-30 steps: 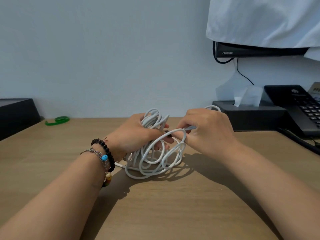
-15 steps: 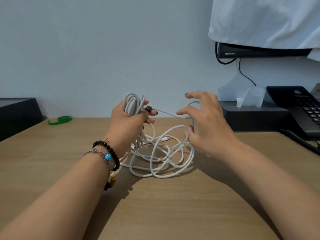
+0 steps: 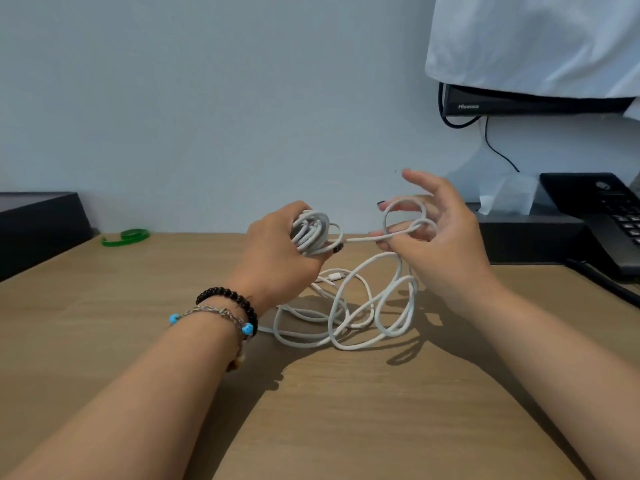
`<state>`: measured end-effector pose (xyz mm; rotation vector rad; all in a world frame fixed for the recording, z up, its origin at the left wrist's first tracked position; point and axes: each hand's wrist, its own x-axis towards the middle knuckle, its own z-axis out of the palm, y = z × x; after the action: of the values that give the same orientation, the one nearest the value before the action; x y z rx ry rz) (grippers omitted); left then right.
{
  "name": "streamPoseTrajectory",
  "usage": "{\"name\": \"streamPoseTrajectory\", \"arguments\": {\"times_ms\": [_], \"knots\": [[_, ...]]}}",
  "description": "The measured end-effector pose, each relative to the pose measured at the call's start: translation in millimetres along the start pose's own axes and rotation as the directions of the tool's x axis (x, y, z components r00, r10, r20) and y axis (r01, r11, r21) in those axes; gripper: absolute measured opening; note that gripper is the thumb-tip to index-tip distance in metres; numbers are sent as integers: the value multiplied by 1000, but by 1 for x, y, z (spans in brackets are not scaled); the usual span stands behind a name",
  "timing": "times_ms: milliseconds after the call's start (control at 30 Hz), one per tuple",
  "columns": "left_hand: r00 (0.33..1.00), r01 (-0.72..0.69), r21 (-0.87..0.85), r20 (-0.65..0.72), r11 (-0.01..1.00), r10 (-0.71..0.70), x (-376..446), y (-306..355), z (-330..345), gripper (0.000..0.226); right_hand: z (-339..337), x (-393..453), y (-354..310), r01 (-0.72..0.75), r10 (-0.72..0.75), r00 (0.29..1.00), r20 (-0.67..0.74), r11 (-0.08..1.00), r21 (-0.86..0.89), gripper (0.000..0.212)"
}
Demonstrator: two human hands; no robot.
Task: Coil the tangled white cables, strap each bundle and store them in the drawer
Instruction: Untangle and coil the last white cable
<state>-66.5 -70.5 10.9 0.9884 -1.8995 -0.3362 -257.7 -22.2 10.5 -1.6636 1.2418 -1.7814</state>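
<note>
Tangled white cables [image 3: 360,313] lie in loose loops on the wooden desk [image 3: 311,410] between my forearms. My left hand [image 3: 277,258] grips a coiled bunch of the cable [image 3: 311,232], raised above the desk. A taut strand runs from that bunch to the right. My right hand [image 3: 440,237] pinches this strand between thumb and finger, a small loop [image 3: 403,216] hanging over its fingers while the other fingers spread upward. A green strap [image 3: 125,236] lies at the desk's back left. No drawer is in view.
A black box [image 3: 38,223] sits at the left edge. At the right stand a black tissue box [image 3: 526,237] and a black desk phone [image 3: 599,216] with its cord. A cloth-covered monitor [image 3: 533,102] hangs above on the wall.
My left hand has lifted the coiled bunch off the pile. My right hand has moved right and up, drawing out a strand and catching a loop. The heap on the desk has spread out.
</note>
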Motion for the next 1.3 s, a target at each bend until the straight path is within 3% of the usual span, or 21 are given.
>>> {"name": "streamPoseTrajectory", "arguments": {"times_ms": [133,300,433,600,733,900,1067,1300], "knots": [[976,147,-294,-114,944,-188,3,-1,2,23,2,-5,-7,-144,116,976,184,978,148,43],[896,311,-654,-40,690,-441,6,-6,-2,11,8,-7,-9,-314,211,916,342,907,282,37],[872,373,-717,54,589,-486,5,-8,1,13,10,-6,-8,-500,295,842,452,742,447,45],[861,405,-744,116,531,-494,6,-9,0,11,7,-3,-1,-599,255,790,558,517,611,39],[858,398,-757,106,519,-503,8,-13,1,12,2,1,1,-587,350,802,484,613,529,22],[836,381,-785,66,489,-545,10,-16,0,16,3,3,1,-487,397,871,290,778,396,23],[833,353,-787,17,507,-553,10,-16,1,16,3,2,2,-447,416,894,163,836,318,29],[814,343,-786,-25,514,-580,11,-18,0,18,1,4,2,-364,331,931,151,854,373,12]]}}
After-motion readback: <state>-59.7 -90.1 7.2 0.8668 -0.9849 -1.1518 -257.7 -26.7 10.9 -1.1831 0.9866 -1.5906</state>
